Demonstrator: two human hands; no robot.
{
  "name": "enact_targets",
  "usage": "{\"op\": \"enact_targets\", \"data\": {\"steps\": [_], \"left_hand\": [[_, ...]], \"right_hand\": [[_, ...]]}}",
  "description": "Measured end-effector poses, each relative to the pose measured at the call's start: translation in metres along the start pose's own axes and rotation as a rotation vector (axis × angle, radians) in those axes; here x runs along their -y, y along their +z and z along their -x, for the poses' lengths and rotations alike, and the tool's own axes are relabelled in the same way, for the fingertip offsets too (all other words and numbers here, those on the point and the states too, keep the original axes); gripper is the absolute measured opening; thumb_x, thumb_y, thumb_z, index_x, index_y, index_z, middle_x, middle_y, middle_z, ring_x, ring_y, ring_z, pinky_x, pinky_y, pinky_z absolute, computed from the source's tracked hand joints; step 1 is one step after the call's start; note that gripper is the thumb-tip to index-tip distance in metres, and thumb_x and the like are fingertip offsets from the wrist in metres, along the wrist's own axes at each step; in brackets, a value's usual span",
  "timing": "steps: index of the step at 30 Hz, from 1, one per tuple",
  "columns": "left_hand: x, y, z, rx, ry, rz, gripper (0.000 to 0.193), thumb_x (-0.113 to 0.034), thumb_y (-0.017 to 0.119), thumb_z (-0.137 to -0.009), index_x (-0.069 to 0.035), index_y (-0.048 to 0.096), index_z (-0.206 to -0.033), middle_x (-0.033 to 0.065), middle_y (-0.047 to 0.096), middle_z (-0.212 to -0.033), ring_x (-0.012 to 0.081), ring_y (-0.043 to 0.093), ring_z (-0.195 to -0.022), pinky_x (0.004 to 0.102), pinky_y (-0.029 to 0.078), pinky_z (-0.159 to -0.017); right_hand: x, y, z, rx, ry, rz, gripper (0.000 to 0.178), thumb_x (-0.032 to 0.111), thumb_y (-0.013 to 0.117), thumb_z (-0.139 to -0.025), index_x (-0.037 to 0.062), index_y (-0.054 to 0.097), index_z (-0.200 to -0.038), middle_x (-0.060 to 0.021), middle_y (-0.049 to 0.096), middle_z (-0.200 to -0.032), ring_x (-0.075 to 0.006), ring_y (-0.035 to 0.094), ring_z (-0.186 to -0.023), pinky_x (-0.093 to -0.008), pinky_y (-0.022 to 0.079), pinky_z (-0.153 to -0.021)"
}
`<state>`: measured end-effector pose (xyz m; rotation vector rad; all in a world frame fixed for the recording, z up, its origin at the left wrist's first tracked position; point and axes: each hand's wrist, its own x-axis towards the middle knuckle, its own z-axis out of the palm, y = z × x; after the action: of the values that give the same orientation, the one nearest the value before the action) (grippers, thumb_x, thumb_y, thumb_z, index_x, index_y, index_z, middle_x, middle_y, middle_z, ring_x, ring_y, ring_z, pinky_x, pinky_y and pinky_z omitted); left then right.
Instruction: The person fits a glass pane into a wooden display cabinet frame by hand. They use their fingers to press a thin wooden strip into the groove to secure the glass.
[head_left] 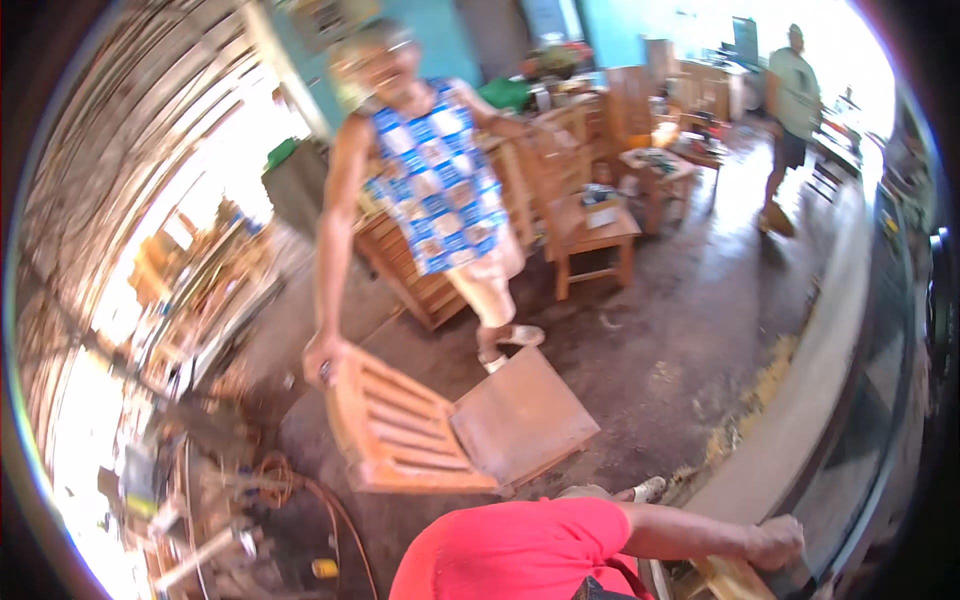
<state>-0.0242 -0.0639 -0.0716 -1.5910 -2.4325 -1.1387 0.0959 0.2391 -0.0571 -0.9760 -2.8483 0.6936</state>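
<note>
My left arm, in a red sleeve (530, 545), reaches across the bottom toward the lower right. My left hand (775, 543) is closed beside a light piece of wood (735, 577); what it grips, if anything, is hidden. My right hand does not show. Ahead on the left, a person in a blue-and-white checked top (435, 170) grips the backrest of a wooden chair (400, 425) with one hand (325, 358). That chair stands tilted in view, its slatted back to the left and its flat brown seat (525, 415) to the right.
Wooden chairs and slatted furniture (590, 225) stand behind that person, some carrying small objects. Another person (793, 95) stands far right. A long pale plank or bench (800, 420) runs along the right. An orange hose or cord (325, 495) and workshop clutter lie lower left.
</note>
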Motion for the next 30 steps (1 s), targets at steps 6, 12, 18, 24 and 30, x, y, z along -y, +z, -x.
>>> {"op": "enact_targets", "data": {"steps": [6, 12, 18, 24, 30], "left_hand": [[-0.02, 0.038, -0.027, 0.041, -0.065, 0.17, 0.01, -0.003, 0.066, -0.064, 0.001, 0.073, -0.069, 0.0253, 0.071, -0.08, 0.0414, 0.072, -0.078, 0.0467, 0.059, -0.073], [-0.034, 0.058, -0.039, 0.042, -0.072, 0.131, 0.011, -0.004, 0.066, -0.069, 0.003, 0.074, -0.073, 0.0273, 0.07, -0.079, 0.0408, 0.073, -0.08, 0.0469, 0.059, -0.072], [-0.023, 0.025, -0.02, 0.203, 0.004, 0.043, 0.01, -0.009, 0.069, -0.074, -0.001, 0.073, -0.077, 0.0216, 0.072, -0.077, 0.0363, 0.074, -0.076, 0.0455, 0.059, -0.069], [-0.038, -0.018, -0.046, 0.354, 0.129, 0.012, 0.007, -0.012, 0.068, -0.074, -0.007, 0.072, -0.076, 0.0178, 0.072, -0.077, 0.0327, 0.073, -0.07, 0.0467, 0.056, -0.059], [-0.04, 0.002, -0.061, 0.379, 0.009, 0.003, 0.016, -0.004, 0.064, -0.077, -0.002, 0.072, -0.09, 0.0237, 0.072, -0.088, 0.0409, 0.072, -0.086, 0.0491, 0.056, -0.076]], "right_hand": [[-0.06, 0.007, 0.01, -0.06, 0.016, -0.03, 0.091, 0.072, 0.033, -0.103, -0.0124, 0.063, -0.091, -0.0367, 0.06, -0.083, -0.0471, 0.054, -0.074, -0.0546, 0.041, -0.073], [-0.013, 0.001, 0.031, -0.053, 0.063, -0.079, 0.091, 0.073, 0.038, -0.101, -0.0135, 0.064, -0.093, -0.0317, 0.059, -0.077, -0.0383, 0.051, -0.071, -0.0514, 0.042, -0.072], [-0.03, -0.012, 0.038, -0.003, 0.061, -0.113, 0.085, 0.069, 0.036, -0.104, -0.0103, 0.066, -0.112, -0.0305, 0.064, -0.097, -0.0393, 0.056, -0.087, -0.0491, 0.044, -0.083], [0.019, -0.015, 0.051, -0.054, -0.29, 0.46, 0.051, 0.014, 0.049, -0.1, 0.0187, 0.052, -0.15, -0.0211, 0.063, -0.103, -0.0432, 0.061, -0.092, -0.0487, 0.051, -0.083], [0.075, -0.037, 0.048, 0.176, 0.259, 0.145, 0.064, 0.067, 0.032, -0.104, 0.0221, 0.066, -0.136, -0.0268, 0.071, -0.102, -0.0431, 0.067, -0.105, -0.0511, 0.052, -0.093]]}}
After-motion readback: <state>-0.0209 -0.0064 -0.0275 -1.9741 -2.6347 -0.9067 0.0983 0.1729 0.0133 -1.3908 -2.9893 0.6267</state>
